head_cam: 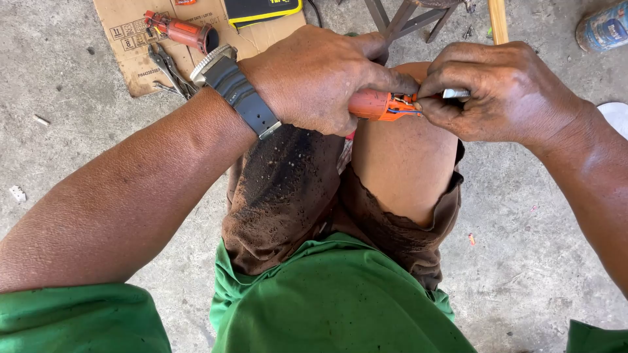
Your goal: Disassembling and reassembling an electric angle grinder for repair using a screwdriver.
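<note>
**Two hands at work on the end of an orange tool**

While the person sits with one bare knee point(402, 163) raised, both hands meet just above it. The left hand point(314, 78), with a dark watch point(239, 91) on its wrist, is wrapped tight around the body of an orange tool point(383, 106), so that only the tool's front end shows past the fingers. The right hand point(504, 91) is pinched shut on a small grey metal piece point(456, 93), held right at the tool's open end, where thin wires show.

The step in hand looks like fitting or working that small piece at the nose of the tool. It seems to call for a steady hold from the left hand and fine fingertip work from the right, since the parts are small and partly hidden.

On the concrete floor point(78, 98) beyond the hands lies a flat sheet of brown cardboard point(131, 46), printed with small black marks. On it rest a second orange tool point(183, 31) and a pair of pliers point(169, 68). A black case with a yellow edge point(261, 10) lies at the top, and a round can with a blue label point(605, 26) stands at the top right corner.
</note>
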